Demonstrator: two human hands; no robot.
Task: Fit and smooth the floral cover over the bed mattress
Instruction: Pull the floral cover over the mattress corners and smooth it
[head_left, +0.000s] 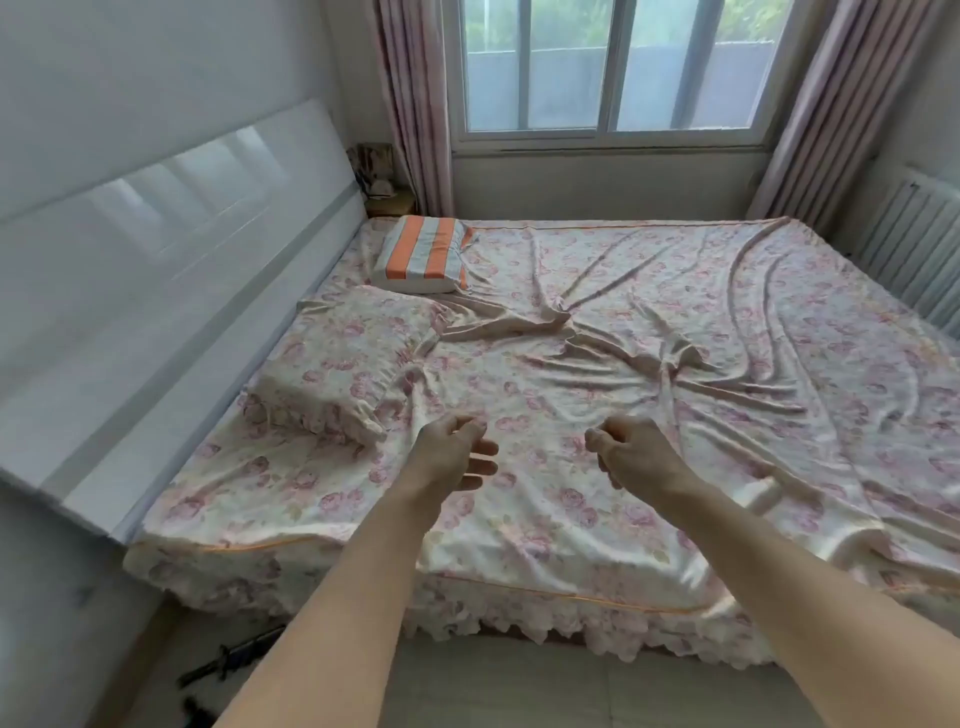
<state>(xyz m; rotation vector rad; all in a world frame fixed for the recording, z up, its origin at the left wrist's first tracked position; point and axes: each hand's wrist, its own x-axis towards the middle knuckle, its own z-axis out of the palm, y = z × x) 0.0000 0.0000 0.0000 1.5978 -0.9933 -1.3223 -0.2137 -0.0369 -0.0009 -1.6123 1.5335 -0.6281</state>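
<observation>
The floral cover (597, 374) lies over the bed mattress, pink roses on cream, with deep wrinkles running through its middle and right side. Its lace skirt (519, 618) hangs down the near edge. Both my arms reach out over the near part of the cover. My left hand (452, 457) hovers with its fingers loosely bent and holds nothing. My right hand (631, 449) is beside it, fingers curled into the palm, with no fabric visibly in it.
A floral pillow (337, 358) and an orange-striped pillow (423, 254) lie by the glossy white headboard (171, 291) on the left. The window (613, 67) with pink curtains is behind the bed. A radiator (914, 249) stands at right. Dark objects (228, 660) lie on the floor.
</observation>
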